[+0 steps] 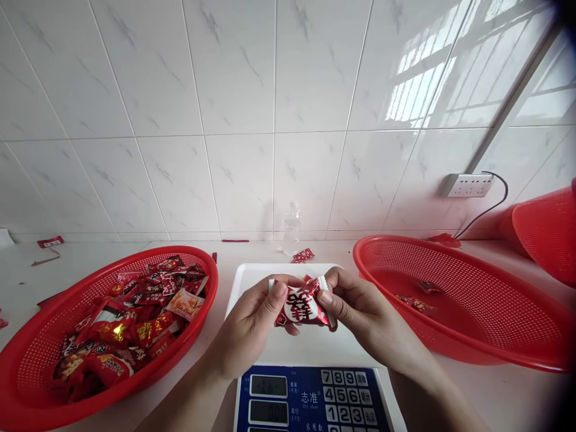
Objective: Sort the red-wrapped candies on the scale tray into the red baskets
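Both my hands hold one small red and white candy packet (302, 305) above the white pan of a weighing scale (252, 277). My left hand (252, 321) pinches the packet's left end between thumb and fingers. My right hand (355, 303) pinches its right end the same way. The scale's blue front panel (310, 399) with displays and number keys sits just below my wrists.
A red mesh basket (27, 354) on the left is full of red wrapped candies. Another red basket (495, 312) on the right holds a few packets. A clear bottle (291, 228) stands by the tiled wall, a loose packet (303, 255) beside it. A wall socket (465, 185) is at right.
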